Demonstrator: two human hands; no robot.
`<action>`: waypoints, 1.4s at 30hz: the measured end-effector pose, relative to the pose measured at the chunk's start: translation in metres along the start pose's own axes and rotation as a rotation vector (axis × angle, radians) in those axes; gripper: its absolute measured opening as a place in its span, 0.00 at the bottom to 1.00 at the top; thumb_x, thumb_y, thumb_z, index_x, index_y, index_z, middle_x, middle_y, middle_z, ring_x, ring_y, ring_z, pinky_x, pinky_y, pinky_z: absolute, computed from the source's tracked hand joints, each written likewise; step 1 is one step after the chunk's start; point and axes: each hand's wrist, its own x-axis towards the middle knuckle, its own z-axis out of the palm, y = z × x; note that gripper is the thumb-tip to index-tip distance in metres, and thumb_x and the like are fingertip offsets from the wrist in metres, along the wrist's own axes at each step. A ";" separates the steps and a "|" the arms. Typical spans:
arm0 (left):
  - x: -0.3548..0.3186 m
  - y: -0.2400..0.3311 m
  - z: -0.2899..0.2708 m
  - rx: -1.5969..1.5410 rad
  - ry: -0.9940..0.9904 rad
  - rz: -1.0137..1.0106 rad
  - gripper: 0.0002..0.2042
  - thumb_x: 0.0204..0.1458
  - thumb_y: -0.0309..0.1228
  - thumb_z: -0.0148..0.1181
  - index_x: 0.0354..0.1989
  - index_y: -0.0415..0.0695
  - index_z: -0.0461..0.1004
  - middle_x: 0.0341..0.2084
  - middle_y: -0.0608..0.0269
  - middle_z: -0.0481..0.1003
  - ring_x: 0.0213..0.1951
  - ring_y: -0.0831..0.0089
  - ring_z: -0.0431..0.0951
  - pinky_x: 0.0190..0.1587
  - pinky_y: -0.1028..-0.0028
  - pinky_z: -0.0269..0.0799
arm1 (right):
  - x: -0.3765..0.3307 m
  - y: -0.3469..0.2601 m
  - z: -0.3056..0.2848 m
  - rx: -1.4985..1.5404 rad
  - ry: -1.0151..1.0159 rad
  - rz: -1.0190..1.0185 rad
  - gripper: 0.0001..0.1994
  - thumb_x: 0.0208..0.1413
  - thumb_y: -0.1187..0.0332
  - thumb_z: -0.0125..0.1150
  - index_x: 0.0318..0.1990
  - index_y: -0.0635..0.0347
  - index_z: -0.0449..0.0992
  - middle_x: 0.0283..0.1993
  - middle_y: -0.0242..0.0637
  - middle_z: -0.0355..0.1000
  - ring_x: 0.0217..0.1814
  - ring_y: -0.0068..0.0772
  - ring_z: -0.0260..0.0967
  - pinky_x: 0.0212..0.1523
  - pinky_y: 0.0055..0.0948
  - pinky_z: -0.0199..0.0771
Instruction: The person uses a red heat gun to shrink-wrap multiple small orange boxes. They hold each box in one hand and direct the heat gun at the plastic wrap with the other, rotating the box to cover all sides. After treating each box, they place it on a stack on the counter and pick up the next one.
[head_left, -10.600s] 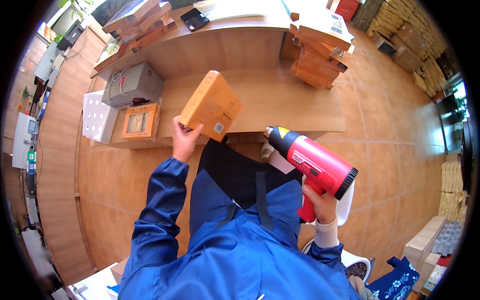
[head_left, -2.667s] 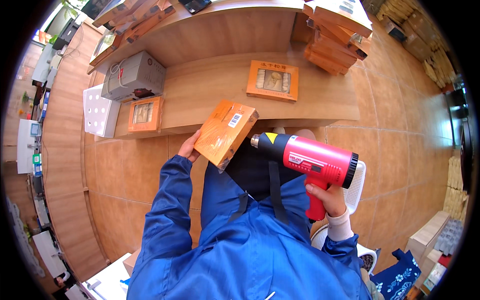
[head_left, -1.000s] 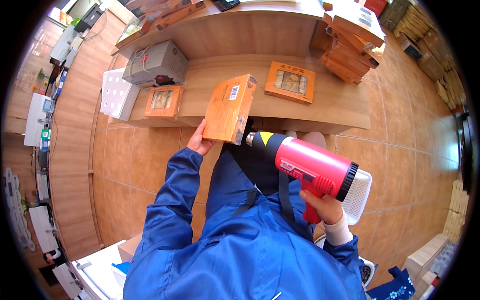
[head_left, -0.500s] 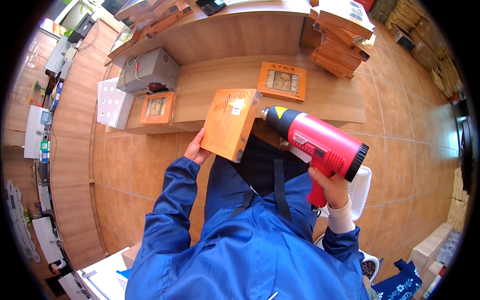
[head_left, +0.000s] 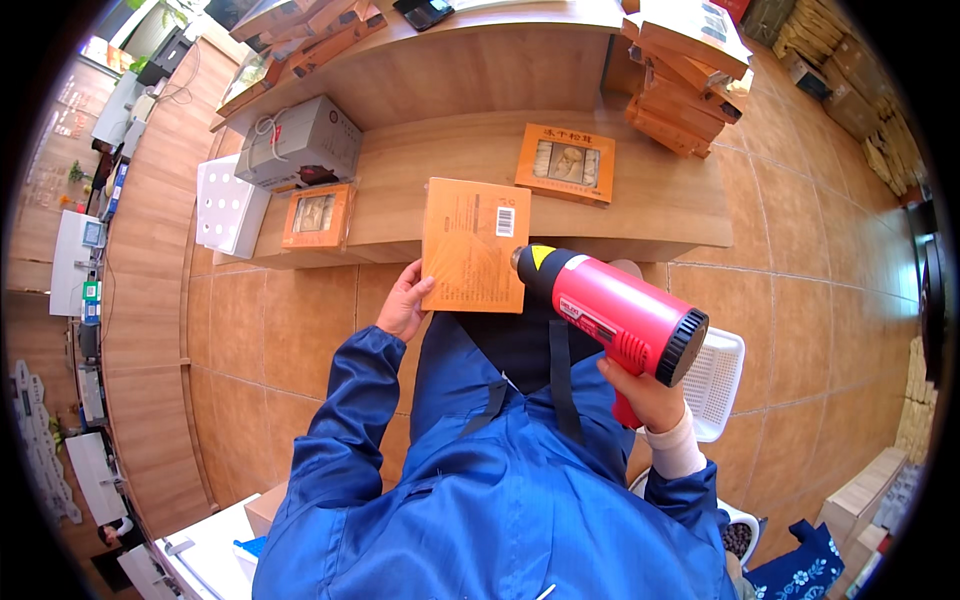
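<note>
My left hand is closed on the lower left edge of a flat orange box. The box is held up over my lap, and its printed face with a barcode label points toward me. In my right hand is a red heat gun, gripped by its handle. Its dark nozzle, marked with a yellow triangle, points left at the box's right edge, close beside it. Whether the nozzle touches the box I cannot tell.
On the wooden bench ahead lie an orange window box, a smaller one, a grey carton and a white dotted box. Stacked orange boxes rise at the right. A white basket stands beside my right arm.
The orange box has turned from a tilt to nearly upright, its printed face now squarely toward me. The heat gun has come slightly left and down, its nozzle now beside the box's lower right edge.
</note>
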 end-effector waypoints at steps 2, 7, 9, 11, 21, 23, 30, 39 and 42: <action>-0.004 0.002 0.009 0.021 -0.027 -0.002 0.25 0.51 0.26 0.57 0.58 0.43 0.59 0.51 0.65 0.67 0.53 0.74 0.67 0.52 0.73 0.67 | 0.003 -0.006 0.004 0.025 0.018 -0.028 0.16 0.44 0.74 0.65 0.42 0.61 0.70 0.37 0.30 0.70 0.37 0.21 0.66 0.38 0.23 0.68; -0.010 0.002 0.019 0.063 -0.099 0.022 0.26 0.49 0.25 0.58 0.58 0.41 0.58 0.52 0.63 0.66 0.54 0.74 0.66 0.55 0.74 0.63 | 0.012 -0.013 0.016 0.107 0.037 -0.073 0.15 0.45 0.74 0.65 0.41 0.61 0.71 0.36 0.29 0.70 0.37 0.22 0.66 0.39 0.24 0.68; -0.011 0.000 0.019 0.066 -0.115 0.020 0.26 0.49 0.25 0.58 0.58 0.41 0.58 0.52 0.63 0.66 0.54 0.74 0.66 0.56 0.74 0.62 | 0.014 -0.013 0.015 0.079 0.063 -0.088 0.15 0.45 0.74 0.65 0.42 0.61 0.71 0.36 0.29 0.70 0.37 0.22 0.66 0.39 0.24 0.68; -0.013 0.001 0.019 0.071 -0.123 0.020 0.26 0.49 0.25 0.58 0.58 0.41 0.58 0.52 0.63 0.66 0.55 0.73 0.65 0.56 0.74 0.61 | 0.017 -0.011 0.008 0.039 0.083 -0.076 0.16 0.45 0.74 0.65 0.43 0.61 0.70 0.37 0.30 0.70 0.37 0.22 0.66 0.39 0.24 0.68; -0.017 0.003 0.011 -0.011 -0.026 -0.025 0.22 0.53 0.29 0.55 0.57 0.43 0.59 0.48 0.65 0.69 0.50 0.74 0.70 0.51 0.72 0.68 | 0.016 -0.014 -0.002 0.012 0.193 -0.035 0.15 0.44 0.73 0.66 0.40 0.62 0.72 0.35 0.32 0.72 0.36 0.24 0.68 0.39 0.26 0.69; -0.013 0.002 0.006 -0.028 0.036 -0.019 0.20 0.54 0.31 0.54 0.55 0.44 0.61 0.47 0.66 0.70 0.48 0.75 0.71 0.48 0.73 0.70 | 0.010 -0.008 0.000 0.007 0.158 -0.023 0.16 0.43 0.73 0.67 0.41 0.63 0.72 0.36 0.32 0.72 0.37 0.25 0.68 0.40 0.26 0.69; 0.011 0.003 -0.002 0.085 0.134 0.337 0.19 0.53 0.27 0.55 0.53 0.41 0.62 0.47 0.63 0.70 0.49 0.74 0.70 0.50 0.74 0.67 | -0.003 -0.005 0.017 0.059 -0.036 0.024 0.17 0.42 0.73 0.67 0.42 0.62 0.71 0.36 0.33 0.71 0.37 0.25 0.68 0.40 0.27 0.69; 0.020 -0.019 0.036 1.657 0.269 0.940 0.20 0.41 0.28 0.62 0.46 0.47 0.70 0.39 0.57 0.66 0.46 0.58 0.66 0.50 0.62 0.61 | -0.007 0.002 -0.013 0.048 0.233 0.098 0.16 0.44 0.72 0.66 0.41 0.62 0.71 0.34 0.33 0.71 0.34 0.25 0.68 0.37 0.24 0.70; 0.004 -0.035 0.048 1.680 0.020 0.891 0.16 0.45 0.35 0.60 0.44 0.46 0.71 0.44 0.56 0.68 0.53 0.57 0.64 0.58 0.56 0.52 | -0.010 0.008 -0.020 -0.010 0.266 0.152 0.16 0.43 0.71 0.67 0.41 0.63 0.71 0.35 0.33 0.70 0.35 0.24 0.67 0.38 0.26 0.69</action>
